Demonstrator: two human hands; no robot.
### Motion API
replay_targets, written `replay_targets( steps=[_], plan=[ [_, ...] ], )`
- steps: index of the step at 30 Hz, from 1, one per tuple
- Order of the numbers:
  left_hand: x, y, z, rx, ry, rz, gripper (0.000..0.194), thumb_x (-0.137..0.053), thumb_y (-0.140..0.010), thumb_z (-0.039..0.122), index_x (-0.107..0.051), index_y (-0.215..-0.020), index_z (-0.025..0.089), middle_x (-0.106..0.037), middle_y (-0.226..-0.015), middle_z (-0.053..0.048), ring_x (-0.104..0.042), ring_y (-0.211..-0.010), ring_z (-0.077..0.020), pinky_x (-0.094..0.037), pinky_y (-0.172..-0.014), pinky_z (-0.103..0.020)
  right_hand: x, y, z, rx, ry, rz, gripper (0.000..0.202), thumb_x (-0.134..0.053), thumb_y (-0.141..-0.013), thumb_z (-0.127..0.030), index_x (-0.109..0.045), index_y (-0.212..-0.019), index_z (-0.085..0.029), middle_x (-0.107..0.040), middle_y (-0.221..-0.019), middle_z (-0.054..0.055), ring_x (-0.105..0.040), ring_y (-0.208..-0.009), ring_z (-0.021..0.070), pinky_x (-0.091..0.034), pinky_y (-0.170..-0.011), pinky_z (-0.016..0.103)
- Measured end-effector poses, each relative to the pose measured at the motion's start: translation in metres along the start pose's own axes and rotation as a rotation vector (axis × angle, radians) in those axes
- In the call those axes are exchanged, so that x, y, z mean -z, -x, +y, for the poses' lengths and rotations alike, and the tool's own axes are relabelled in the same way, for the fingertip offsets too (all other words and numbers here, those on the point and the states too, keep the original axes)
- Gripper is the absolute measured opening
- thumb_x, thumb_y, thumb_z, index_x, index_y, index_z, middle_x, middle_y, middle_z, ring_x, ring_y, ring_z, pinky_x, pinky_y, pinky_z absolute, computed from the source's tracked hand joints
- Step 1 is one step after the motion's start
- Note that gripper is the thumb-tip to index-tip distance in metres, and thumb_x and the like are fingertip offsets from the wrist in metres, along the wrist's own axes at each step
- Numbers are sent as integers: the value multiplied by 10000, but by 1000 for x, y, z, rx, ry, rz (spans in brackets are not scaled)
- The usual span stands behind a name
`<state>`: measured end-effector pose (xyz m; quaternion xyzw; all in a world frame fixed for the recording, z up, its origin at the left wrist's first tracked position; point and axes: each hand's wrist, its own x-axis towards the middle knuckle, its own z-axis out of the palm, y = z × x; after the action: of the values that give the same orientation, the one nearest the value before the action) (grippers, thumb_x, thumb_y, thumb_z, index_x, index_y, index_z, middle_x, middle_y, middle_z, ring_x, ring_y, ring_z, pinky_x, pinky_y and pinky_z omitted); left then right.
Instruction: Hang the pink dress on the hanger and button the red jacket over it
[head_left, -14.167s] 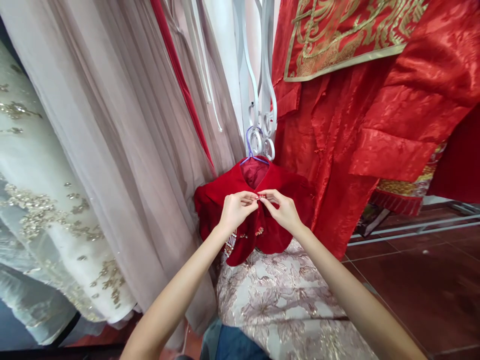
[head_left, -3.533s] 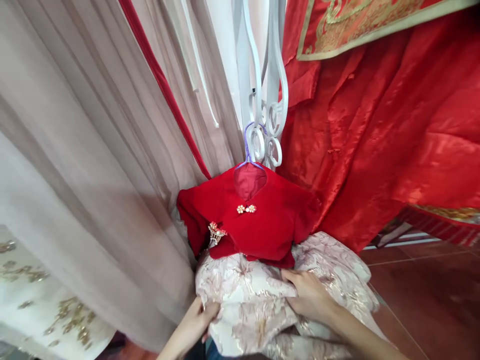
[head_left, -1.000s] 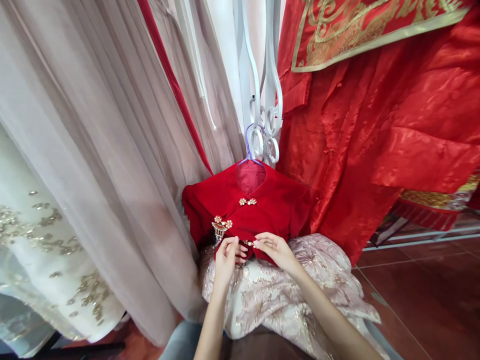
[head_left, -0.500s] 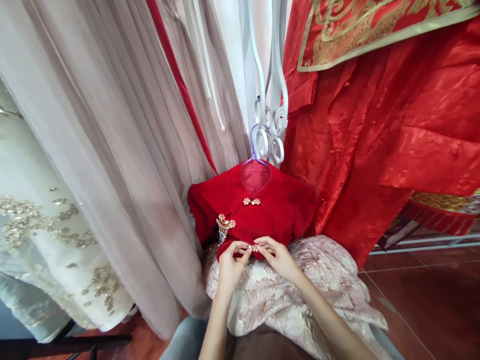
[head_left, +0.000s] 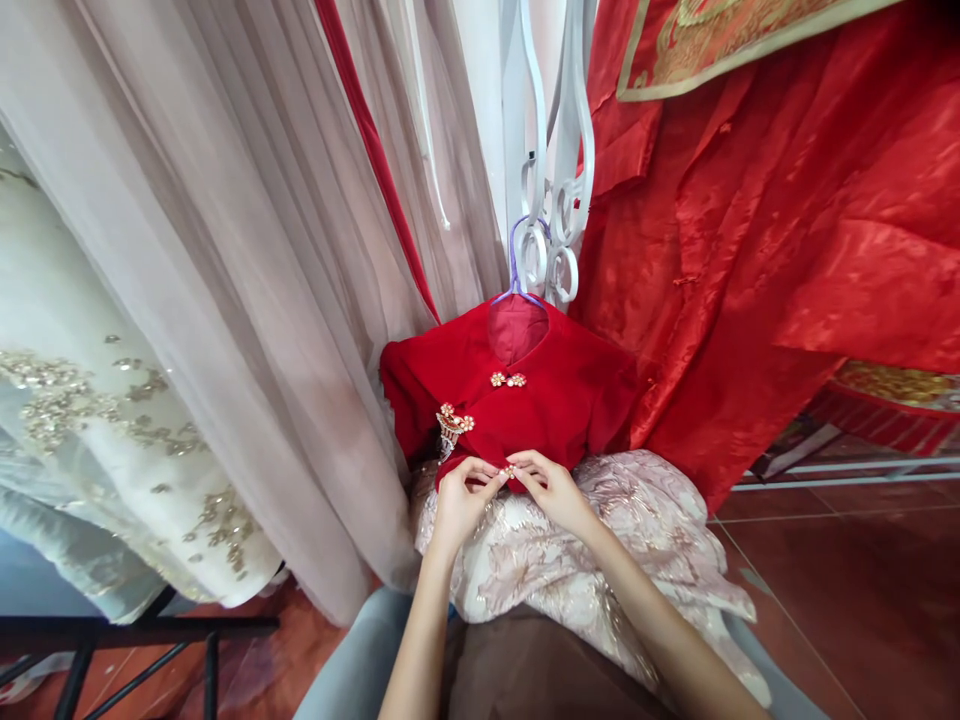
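Observation:
A short red velvet jacket (head_left: pixel 540 425) hangs on a purple hanger (head_left: pixel 515 262) in front of me. One flower-shaped jewelled clasp (head_left: pixel 508 380) joins its front below the collar. A beaded tassel brooch (head_left: pixel 454 425) sits on its left side in view. At the lower hem, my left hand (head_left: pixel 465 497) and my right hand (head_left: pixel 553 492) meet, fingertips pinched on a second flower clasp (head_left: pixel 511 472) from either side. Fingers partly cover this clasp, so I cannot tell whether its halves are joined. Under my wrists spreads a pink-and-white brocade skirt (head_left: pixel 536 560).
White scrolled metalwork (head_left: pixel 566 270) rises behind the hanger. Pale curtains (head_left: pixel 247 300) and a beaded white gown (head_left: pixel 142 420) fill the left. Red satin garments (head_left: pixel 720 250) hang at right, above red floor tiles (head_left: pixel 862 570). Black metal legs (head_left: pixel 210 670) stand lower left.
The view has tilted down slightly, so the jacket and hands sit a little higher in the picture. Both hands stay pinched at the hem clasp, with fingertips slightly closer together.

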<state>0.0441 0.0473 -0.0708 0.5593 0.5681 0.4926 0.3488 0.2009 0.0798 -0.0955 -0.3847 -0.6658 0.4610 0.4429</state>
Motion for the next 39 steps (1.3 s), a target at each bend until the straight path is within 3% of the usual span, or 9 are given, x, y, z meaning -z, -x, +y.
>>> replay_targets(
  steps=[6, 16, 19, 21, 25, 30, 32, 36, 39],
  plan=[
    [-1, 1, -1, 7, 39, 12, 277, -730, -656, 411, -647, -702, 151, -672, -721, -41, -637, -654, -146, -518, -620, -245, -1, 1, 2, -1, 0, 15, 206, -553, -819, -315, -608, -984, -205, -699, -975, 62, -673, -858, 177, -543, -796, 350],
    [-15, 5, -6, -15, 87, 123, 147, -688, -682, 281, -640, -709, 145, -683, -711, -42, -658, -646, -147, -539, -618, -239, -2, 2, 1, -24, -39, 16, 221, -584, -796, -338, -593, -967, -198, -694, -945, 67, -674, -835, 177, -555, -770, 342],
    [-14, 4, -8, -16, 99, 96, 154, -698, -673, 282, -641, -714, 145, -683, -723, -41, -661, -667, -149, -546, -642, -246, -1, 1, 0, -24, -40, 13, 231, -594, -789, -341, -596, -967, -193, -692, -921, 65, -671, -832, 177, -554, -766, 338],
    [-9, -1, -10, 2, 164, 121, 209, -718, -664, 323, -639, -735, 143, -676, -730, -39, -659, -689, -153, -552, -664, -261, 1, 1, -1, -23, -35, 10, 228, -596, -788, -343, -601, -960, -194, -689, -899, 58, -664, -822, 172, -552, -755, 332],
    [7, -20, -9, 48, 397, 351, 334, -701, -692, 413, -651, -878, 140, -682, -839, -52, -655, -771, -152, -555, -772, -317, 7, 1, -4, -30, -27, -55, 245, -613, -768, -353, -622, -946, -185, -687, -862, 55, -654, -805, 176, -545, -711, 317],
    [14, -42, 5, 200, 715, 248, 273, -707, -719, 342, -690, -883, 125, -711, -909, -88, -668, -846, -156, -509, -891, -348, 11, 2, -6, -45, -30, -129, 241, -632, -749, -336, -630, -935, -182, -676, -834, 48, -648, -796, 175, -538, -697, 304],
    [12, -47, 9, 237, 781, 267, 220, -734, -691, 279, -696, -846, 127, -717, -914, -85, -671, -855, -150, -496, -903, -334, 10, 3, -6, -40, -27, -133, 238, -627, -752, -330, -627, -939, -184, -671, -832, 45, -645, -796, 173, -538, -697, 303],
    [8, -52, 8, 251, 757, 352, 230, -759, -629, 215, -698, -832, 127, -716, -880, -71, -667, -833, -139, -495, -865, -297, 7, 3, -6, -24, -16, -139, 229, -615, -764, -330, -618, -944, -189, -666, -834, 43, -640, -803, 174, -537, -705, 306],
    [5, -52, 3, 190, 604, 422, 287, -730, -651, 270, -678, -894, 128, -692, -854, -67, -652, -794, -141, -515, -780, -285, 6, 4, -7, -21, -10, -136, 232, -611, -767, -333, -616, -949, -188, -662, -834, 45, -638, -802, 176, -538, -708, 309]
  ],
)
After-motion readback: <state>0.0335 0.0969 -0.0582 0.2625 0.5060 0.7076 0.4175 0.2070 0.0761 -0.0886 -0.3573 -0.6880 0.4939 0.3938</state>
